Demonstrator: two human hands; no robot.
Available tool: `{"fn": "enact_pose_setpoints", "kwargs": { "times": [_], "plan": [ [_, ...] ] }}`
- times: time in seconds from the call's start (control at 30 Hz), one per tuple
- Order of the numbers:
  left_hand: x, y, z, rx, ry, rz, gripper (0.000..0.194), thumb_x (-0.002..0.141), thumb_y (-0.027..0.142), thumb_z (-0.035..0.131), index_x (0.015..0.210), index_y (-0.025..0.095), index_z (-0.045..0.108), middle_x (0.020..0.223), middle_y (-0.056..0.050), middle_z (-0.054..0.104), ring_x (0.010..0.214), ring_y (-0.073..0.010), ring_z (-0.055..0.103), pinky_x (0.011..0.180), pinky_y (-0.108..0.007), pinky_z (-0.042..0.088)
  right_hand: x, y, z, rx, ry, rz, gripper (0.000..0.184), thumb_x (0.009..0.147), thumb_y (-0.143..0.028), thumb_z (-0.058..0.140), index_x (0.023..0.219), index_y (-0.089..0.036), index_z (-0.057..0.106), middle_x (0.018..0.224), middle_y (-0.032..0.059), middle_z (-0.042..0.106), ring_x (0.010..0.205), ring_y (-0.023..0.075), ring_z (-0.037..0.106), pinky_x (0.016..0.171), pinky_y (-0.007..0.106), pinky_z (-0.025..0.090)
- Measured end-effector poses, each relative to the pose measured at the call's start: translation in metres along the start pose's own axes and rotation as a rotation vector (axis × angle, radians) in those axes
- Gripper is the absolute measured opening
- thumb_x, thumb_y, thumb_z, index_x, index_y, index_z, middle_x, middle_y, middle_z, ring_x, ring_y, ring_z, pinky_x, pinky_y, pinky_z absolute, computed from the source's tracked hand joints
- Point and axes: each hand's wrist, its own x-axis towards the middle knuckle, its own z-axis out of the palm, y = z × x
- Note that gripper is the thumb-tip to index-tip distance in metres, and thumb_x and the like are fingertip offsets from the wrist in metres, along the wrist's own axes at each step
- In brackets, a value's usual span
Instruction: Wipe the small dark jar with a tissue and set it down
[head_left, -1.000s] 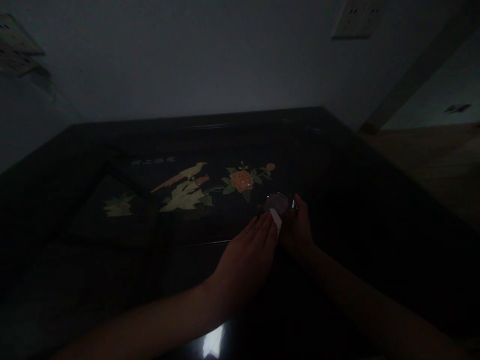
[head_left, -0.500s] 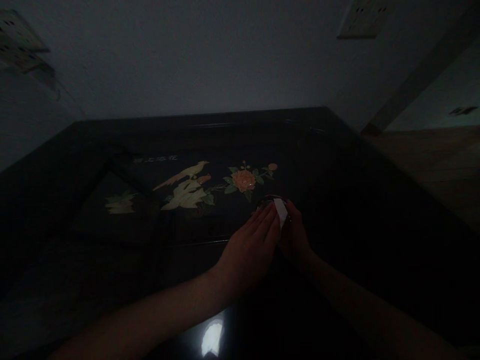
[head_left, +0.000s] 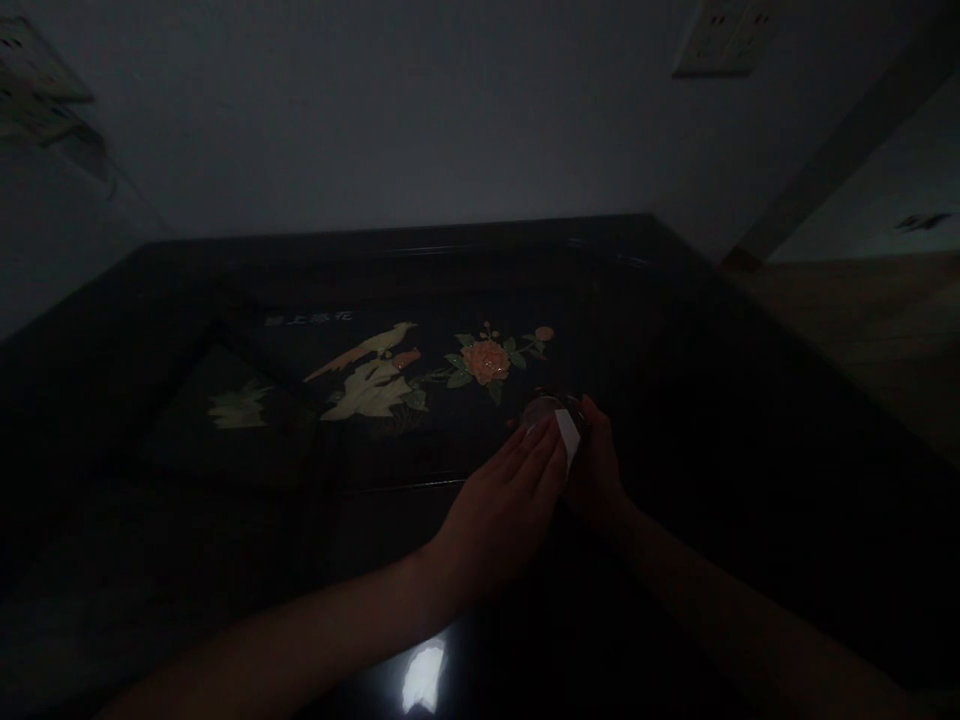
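Both hands meet over the dark glossy tabletop, right of its middle. My right hand (head_left: 600, 470) grips a round, shiny-rimmed object (head_left: 540, 408) from the right side; the dim light hides its exact kind. Across the object's face lies my left hand (head_left: 502, 505), fingers together, pressing a white piece (head_left: 568, 432) that looks like tissue or cloth. Only a strip of the white piece shows beside the left fingers. Most of the round object is covered by the hands.
The dark table (head_left: 720, 400) bears an inlaid picture of a bird (head_left: 379, 343) and a pink flower (head_left: 486, 362). A wall (head_left: 420, 120) with a socket plate (head_left: 720, 40) stands behind. Bright light reflects near the front edge.
The round object has tilted slightly, so more of its pale face shows above my left fingers. The white piece and both hands have shifted slightly down and right.
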Motion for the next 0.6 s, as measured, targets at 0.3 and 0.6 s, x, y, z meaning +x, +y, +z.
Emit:
{"fn": "enact_pose_setpoints", "kwargs": {
  "times": [0.3,0.6],
  "plan": [
    [0.003,-0.007,-0.002,-0.029,0.027,0.0,0.043,0.089,0.007,0.031,0.131,-0.001,0.04,0.139,-0.02,0.046,0.134,-0.024,0.036,0.111,-0.038,0.036,0.003,0.005,-0.005,-0.082,-0.026,-0.046,0.029,0.067,-0.051,0.063,0.078,-0.023,0.064,0.079,0.0013,0.072,0.098,0.0253,0.064,0.088,0.037,0.05],
    [0.01,-0.03,-0.002,-0.128,0.001,-0.132,0.043,0.088,0.007,0.038,0.13,0.004,0.04,0.139,-0.02,0.045,0.133,-0.0246,0.038,0.11,-0.041,0.036,-0.005,0.01,0.0,-0.252,-0.066,-0.205,0.021,0.077,-0.042,0.058,0.088,-0.026,0.066,0.084,-0.0021,0.071,0.101,0.0213,0.063,0.086,0.034,0.05]
  ]
}}
